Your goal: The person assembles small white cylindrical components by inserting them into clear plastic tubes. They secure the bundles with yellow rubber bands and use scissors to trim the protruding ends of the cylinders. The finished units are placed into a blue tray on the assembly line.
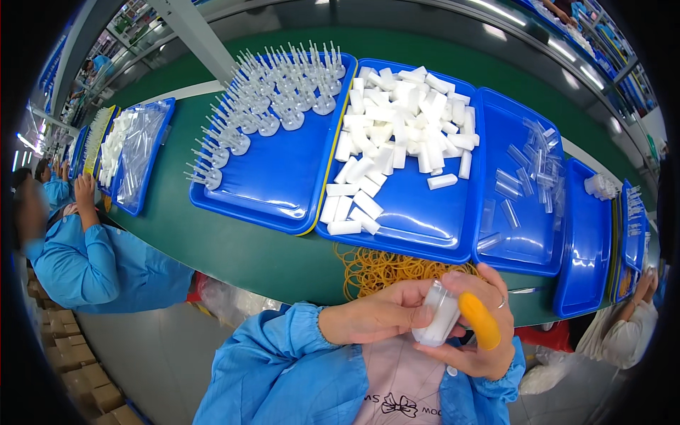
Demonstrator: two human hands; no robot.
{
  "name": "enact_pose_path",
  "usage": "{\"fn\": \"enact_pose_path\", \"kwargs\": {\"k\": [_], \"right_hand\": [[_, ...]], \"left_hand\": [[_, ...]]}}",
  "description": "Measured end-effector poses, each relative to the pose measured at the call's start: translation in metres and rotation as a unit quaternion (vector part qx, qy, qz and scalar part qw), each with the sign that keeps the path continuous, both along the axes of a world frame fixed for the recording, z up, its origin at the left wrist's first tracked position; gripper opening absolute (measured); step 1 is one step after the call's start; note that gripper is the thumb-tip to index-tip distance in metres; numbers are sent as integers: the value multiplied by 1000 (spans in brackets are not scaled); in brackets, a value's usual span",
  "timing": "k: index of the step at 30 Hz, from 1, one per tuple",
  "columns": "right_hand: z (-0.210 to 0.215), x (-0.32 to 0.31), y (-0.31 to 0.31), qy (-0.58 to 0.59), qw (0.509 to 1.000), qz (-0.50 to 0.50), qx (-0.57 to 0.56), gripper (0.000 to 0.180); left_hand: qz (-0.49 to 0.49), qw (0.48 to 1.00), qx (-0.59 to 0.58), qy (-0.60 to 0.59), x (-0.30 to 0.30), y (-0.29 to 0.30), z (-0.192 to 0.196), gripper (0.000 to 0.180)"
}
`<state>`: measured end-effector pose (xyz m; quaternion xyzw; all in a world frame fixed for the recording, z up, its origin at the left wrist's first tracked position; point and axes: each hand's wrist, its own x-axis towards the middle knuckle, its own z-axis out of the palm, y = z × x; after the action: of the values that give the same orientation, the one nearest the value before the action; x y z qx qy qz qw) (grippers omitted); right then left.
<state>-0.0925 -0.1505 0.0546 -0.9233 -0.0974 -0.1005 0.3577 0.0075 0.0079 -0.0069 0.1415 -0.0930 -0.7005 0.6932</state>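
Note:
Both my hands are close together in front of my chest, at the table's near edge. Between them is a clear plastic sleeve with a white block [440, 317] that appears to sit inside it. My left hand [382, 312] pinches it from the left, thumb on its front. My right hand [489, 343] wraps round its other side, and one of its fingers wears a yellow finger cot [479, 322]. The right fingertips are partly hidden behind the sleeve. Just beyond my hands lies a heap of tan rubber bands [397, 273] on the green table.
Blue trays line the table: one with clear nozzle-like parts [283, 88], one with white blocks [397, 120], one with clear tubes [542, 170], and another blue tray [584, 234] at the right. A person in blue [78, 262] sits at left; another person's sleeve [623, 329] is at right.

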Motion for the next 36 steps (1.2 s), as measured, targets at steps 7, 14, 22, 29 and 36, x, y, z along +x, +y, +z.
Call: {"fn": "enact_pose_path", "kwargs": {"k": [7,14,22,29,36], "right_hand": [[-2,15,10,-36,990,3,139,62],[-22,22,10,56,954,-120,268,49],[-60,63,43,-3,993,-48,-104,16],[-47,58,23,-10,970,-148,193,11],[-45,56,23,-18,947,-149,284,10]], "left_hand": [[88,996,-10,14,3,9,3,70],[363,912,99,-161,51,47,19,81],[487,797,159,-319,47,52,16,57],[289,852,190,-393,42,59,16,59],[244,861,168,-414,21,29,8,51]]}}
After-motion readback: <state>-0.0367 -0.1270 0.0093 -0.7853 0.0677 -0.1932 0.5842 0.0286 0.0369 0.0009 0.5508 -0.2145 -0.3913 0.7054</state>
